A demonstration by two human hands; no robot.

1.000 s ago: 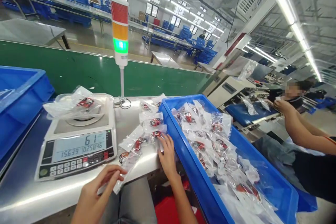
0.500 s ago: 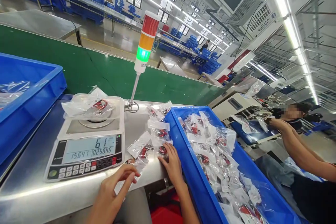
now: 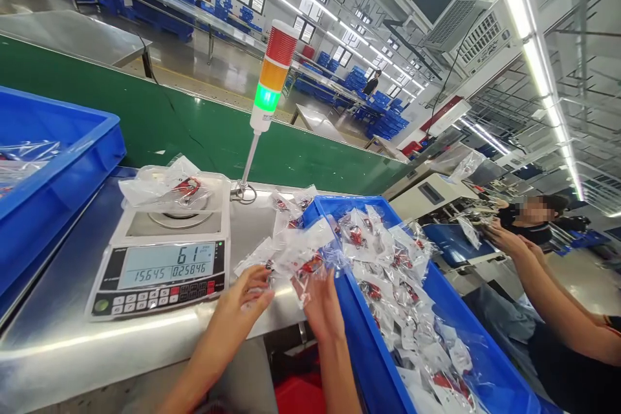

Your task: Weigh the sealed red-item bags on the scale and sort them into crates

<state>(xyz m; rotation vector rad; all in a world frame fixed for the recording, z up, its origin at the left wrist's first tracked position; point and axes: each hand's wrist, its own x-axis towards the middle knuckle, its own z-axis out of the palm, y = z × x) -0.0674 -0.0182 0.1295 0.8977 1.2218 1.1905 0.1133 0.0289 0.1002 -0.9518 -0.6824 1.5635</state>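
My right hand (image 3: 323, 307) holds up a clear plastic bag (image 3: 310, 262) with a red and dark small item and a white paper inside, its fingers behind the bag. My left hand (image 3: 242, 297) is over the steel bench, fingers curled and thumb apart, its fingertips at another clear bag (image 3: 257, 255). More such bags (image 3: 286, 204) lie on the bench beyond. To the left stands a digital scale (image 3: 160, 265) reading 61, with a bagged red item (image 3: 187, 186) on its pan. Close by on the right, a blue crate (image 3: 361, 330) holds many similar bags.
Another blue crate (image 3: 92, 149) stands at the far left. A signal tower (image 3: 274, 65) with its green light lit rises behind the scale, before a green panel (image 3: 204, 123). At the right, a co-worker's arm (image 3: 548, 284) reaches toward a machine (image 3: 431, 197).
My right hand has lifted a bag off the bench and turned its palm up. My left hand has moved forward and right toward the bags. The scale's lower left figure went from 15641 to 15645.
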